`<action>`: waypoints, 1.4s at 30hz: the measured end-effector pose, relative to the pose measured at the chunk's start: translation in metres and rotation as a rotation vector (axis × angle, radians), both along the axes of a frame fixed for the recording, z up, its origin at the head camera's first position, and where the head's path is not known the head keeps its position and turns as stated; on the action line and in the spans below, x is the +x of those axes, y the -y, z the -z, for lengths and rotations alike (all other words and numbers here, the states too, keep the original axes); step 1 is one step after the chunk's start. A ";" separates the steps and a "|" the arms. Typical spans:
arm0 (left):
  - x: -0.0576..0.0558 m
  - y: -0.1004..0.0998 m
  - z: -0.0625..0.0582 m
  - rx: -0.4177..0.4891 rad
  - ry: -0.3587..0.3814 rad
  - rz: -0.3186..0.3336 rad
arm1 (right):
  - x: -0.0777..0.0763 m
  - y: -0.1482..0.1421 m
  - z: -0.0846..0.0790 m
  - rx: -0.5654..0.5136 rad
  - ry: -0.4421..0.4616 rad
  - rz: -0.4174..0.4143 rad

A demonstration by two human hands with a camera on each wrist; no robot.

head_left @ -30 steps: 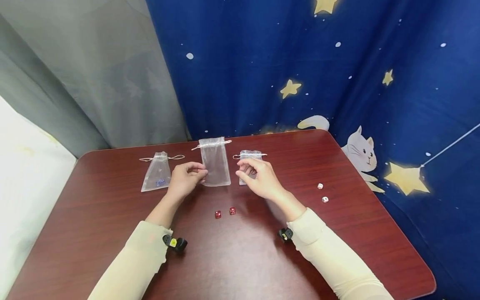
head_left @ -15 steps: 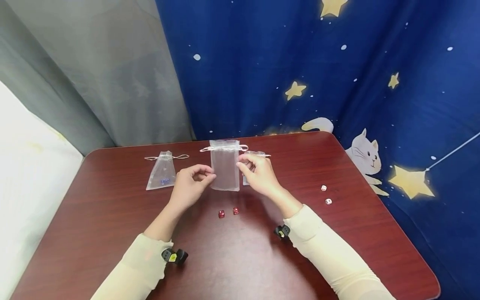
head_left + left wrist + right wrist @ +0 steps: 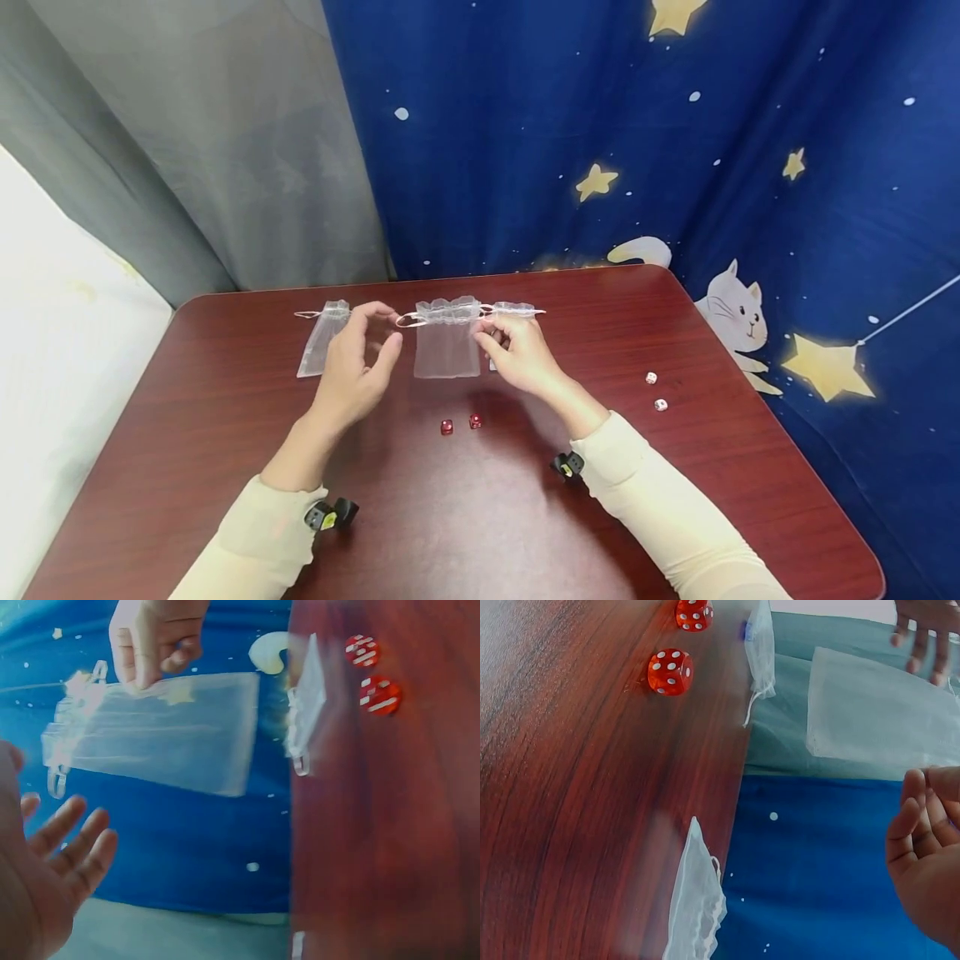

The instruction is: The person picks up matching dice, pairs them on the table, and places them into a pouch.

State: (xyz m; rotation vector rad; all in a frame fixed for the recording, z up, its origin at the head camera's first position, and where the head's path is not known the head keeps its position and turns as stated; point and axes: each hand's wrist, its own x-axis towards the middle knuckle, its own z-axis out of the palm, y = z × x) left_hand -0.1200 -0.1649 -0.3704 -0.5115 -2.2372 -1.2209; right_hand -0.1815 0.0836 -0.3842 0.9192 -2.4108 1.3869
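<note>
In the head view, a sheer white drawstring bag (image 3: 447, 354) hangs upright in the air, its gathered top uppermost. My right hand (image 3: 525, 354) pinches the bag's right edge between thumb and fingers, as the left wrist view also shows. Beside the left drawstring loop (image 3: 408, 320), my left hand (image 3: 348, 371) has its fingers spread and holds nothing. Two red dice (image 3: 447, 427) lie on the table in front of the bag. Through the mesh, the bag looks flat and holds nothing visible.
Another sheer bag (image 3: 318, 346) lies left, partly behind my left hand; something blue (image 3: 747, 631) shows in it. A smaller bag (image 3: 515, 308) lies behind my right hand. Two white dice (image 3: 651, 377) sit right on the table (image 3: 465, 525). Curtains (image 3: 495, 142) hang behind.
My right hand has moved from the small bag to the middle bag's right edge and grips it. My left hand has let go of the left edge and spread its fingers.
</note>
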 end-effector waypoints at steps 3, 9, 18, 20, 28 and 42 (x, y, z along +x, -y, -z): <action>-0.001 -0.001 -0.009 -0.159 -0.096 0.017 | 0.001 -0.001 0.001 0.008 -0.014 -0.023; -0.003 -0.001 -0.011 -0.292 -0.170 0.113 | 0.004 0.002 0.006 0.038 -0.030 -0.058; -0.008 0.008 -0.010 -0.330 -0.152 0.186 | 0.008 0.011 0.011 0.024 0.012 -0.106; -0.009 0.013 -0.012 -0.349 -0.169 0.171 | 0.009 0.013 0.013 0.037 -0.005 -0.109; -0.007 0.029 -0.012 -0.429 -0.161 0.107 | 0.012 0.009 0.022 0.098 -0.053 -0.101; -0.007 0.041 -0.004 -0.457 -0.108 0.068 | 0.022 0.013 0.038 0.420 -0.056 -0.231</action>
